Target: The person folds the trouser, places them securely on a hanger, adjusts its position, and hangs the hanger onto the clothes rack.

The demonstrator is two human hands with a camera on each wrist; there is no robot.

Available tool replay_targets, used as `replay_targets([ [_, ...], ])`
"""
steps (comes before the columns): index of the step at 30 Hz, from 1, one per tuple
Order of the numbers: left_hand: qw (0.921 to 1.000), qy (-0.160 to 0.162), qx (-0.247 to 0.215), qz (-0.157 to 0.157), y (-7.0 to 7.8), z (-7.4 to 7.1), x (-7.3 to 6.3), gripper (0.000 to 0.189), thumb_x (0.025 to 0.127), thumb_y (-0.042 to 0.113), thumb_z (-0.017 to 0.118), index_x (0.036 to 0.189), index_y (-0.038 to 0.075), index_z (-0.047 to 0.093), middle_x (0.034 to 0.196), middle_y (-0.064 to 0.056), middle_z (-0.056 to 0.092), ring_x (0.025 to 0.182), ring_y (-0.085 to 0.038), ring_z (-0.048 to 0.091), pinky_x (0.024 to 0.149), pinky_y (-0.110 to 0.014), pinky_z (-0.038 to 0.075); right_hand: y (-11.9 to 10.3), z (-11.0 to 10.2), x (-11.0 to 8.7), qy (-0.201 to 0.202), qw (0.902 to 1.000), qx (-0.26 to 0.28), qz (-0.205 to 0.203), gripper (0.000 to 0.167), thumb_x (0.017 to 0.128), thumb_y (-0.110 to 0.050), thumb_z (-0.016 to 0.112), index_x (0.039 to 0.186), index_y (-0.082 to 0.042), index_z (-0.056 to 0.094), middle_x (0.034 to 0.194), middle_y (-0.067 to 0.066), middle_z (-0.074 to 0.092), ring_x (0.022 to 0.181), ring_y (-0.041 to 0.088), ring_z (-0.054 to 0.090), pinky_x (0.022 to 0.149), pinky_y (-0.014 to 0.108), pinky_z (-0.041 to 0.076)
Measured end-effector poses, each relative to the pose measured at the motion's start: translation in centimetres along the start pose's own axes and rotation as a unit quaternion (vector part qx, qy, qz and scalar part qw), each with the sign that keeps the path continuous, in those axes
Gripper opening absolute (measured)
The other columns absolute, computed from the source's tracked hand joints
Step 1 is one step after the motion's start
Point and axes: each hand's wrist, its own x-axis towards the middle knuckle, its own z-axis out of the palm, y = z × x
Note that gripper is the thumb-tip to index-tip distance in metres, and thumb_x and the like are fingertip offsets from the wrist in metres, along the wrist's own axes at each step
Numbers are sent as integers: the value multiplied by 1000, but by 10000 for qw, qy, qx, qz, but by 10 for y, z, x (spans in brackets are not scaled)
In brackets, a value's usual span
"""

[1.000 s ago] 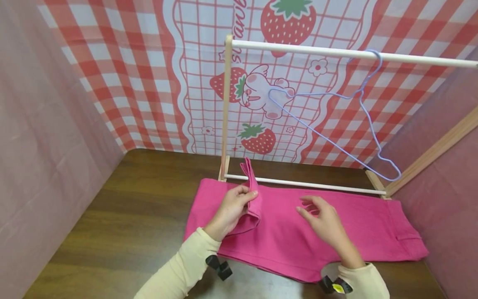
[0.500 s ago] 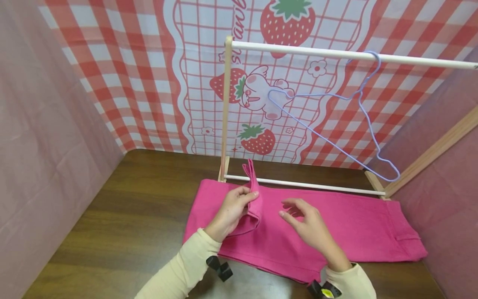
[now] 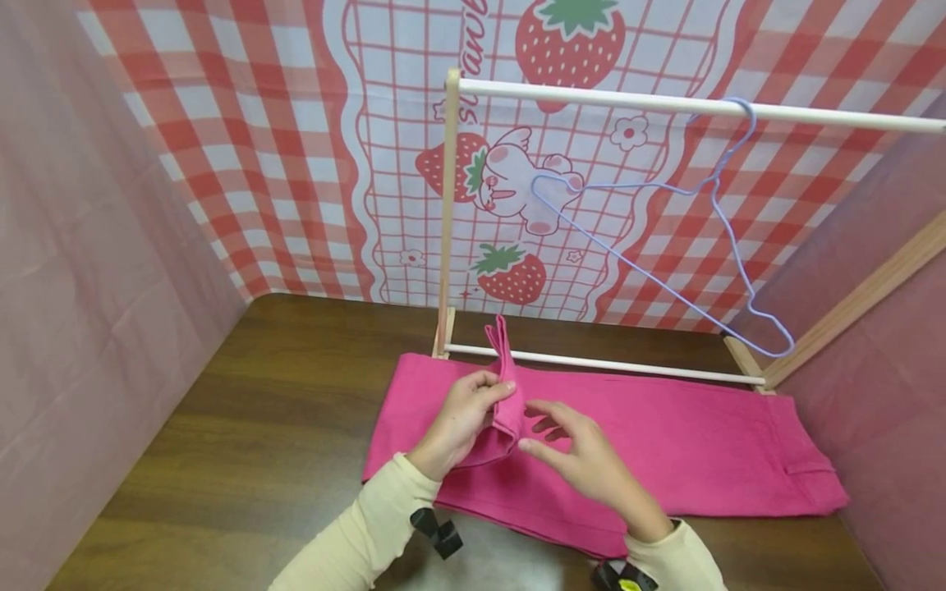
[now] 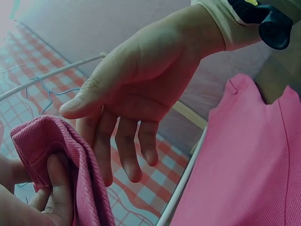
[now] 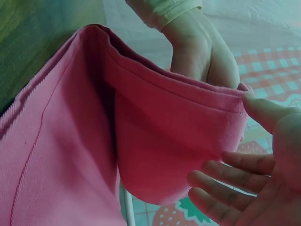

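Pink trousers, folded lengthwise, lie across the table with the waistband at the right. At the left end, my left hand pinches a raised leg hem between thumb and fingers. The left wrist view shows the thumb of that hand pressed against the folded hem. My right hand hovers just right of the hem, its fingers spread and relaxed. In the right wrist view, the right thumb and fingertips are very near the hem edge; whether they touch it I cannot tell.
Behind the trousers stands a rack with a white top rail and a low white bar. From the rail hangs a blue wire hanger. A strawberry-print checked cloth covers the back; pinkish cloth walls flank the brown wooden table.
My right hand has moved left across the trousers to the raised hem, its fingers spreading wider. The left hand keeps its pinch, and the hem has shifted slightly right.
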Motion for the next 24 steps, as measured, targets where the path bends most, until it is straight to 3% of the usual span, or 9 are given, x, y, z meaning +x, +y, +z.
replay_targets([
  [11,10000,-30,75,5,-1,2,-1,17,93,12,63,101,-2,59,83,0,62,73,-7,63,70,-21,56,-4,5,1,82,9998,164,109,62,83,-25,77,135,-2,52,119,12,66,95,21,67,80,29,58],
  [19,9996,-91,276,18,-3,2,-1,17,92,12,64,100,-2,60,82,-1,65,72,-7,65,70,-23,58,-10,8,3,216,9997,-69,48,63,80,-26,79,131,1,55,108,7,68,92,18,66,77,27,58],
  [24,9988,-204,428,77,-4,1,-2,15,93,11,64,98,-1,59,81,-1,67,67,-8,65,65,-23,58,-12,9,2,220,9994,-269,-15,60,80,-24,79,130,1,57,106,6,69,89,17,66,76,26,57],
])
